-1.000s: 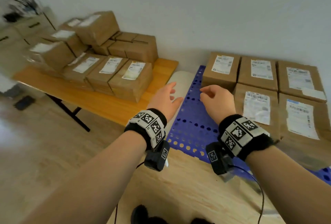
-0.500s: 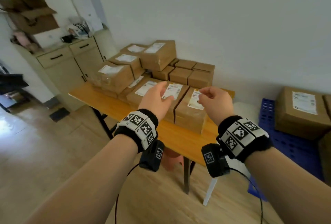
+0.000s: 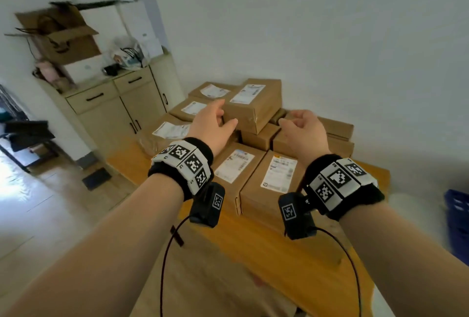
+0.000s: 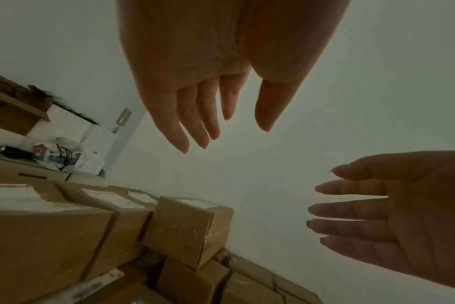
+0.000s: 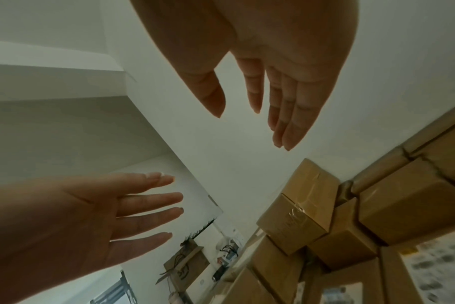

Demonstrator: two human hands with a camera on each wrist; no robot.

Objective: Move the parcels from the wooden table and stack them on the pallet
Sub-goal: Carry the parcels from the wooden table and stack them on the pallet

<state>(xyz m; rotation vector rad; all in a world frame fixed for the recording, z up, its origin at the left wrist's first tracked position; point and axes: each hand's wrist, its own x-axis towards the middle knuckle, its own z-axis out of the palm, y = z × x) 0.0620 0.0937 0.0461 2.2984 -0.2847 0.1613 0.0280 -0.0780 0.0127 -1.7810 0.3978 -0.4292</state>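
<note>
Several brown cardboard parcels with white labels are piled on the wooden table (image 3: pixel 266 248). The top parcel (image 3: pixel 256 106) lies tilted across the pile. My left hand (image 3: pixel 215 123) hovers by its left end and my right hand (image 3: pixel 299 129) by its right end. Both are empty and neither touches it. In the left wrist view the left hand (image 4: pixel 208 113) has straight fingers above the top parcel (image 4: pixel 190 228). The right wrist view shows the right hand (image 5: pixel 273 92) equally spread, above the parcel (image 5: pixel 296 218). A corner of the blue pallet (image 3: pixel 456 212) shows at the right edge.
A beige cabinet (image 3: pixel 114 106) stands at the left against the wall, with an open cardboard box (image 3: pixel 63 35) and clutter on top. Behind the table is a white wall. Wooden floor lies to the left of the table.
The view has swung left from the pallet to the table, which is now closer. Both empty hands have risen and reached out to either side of the top parcel.
</note>
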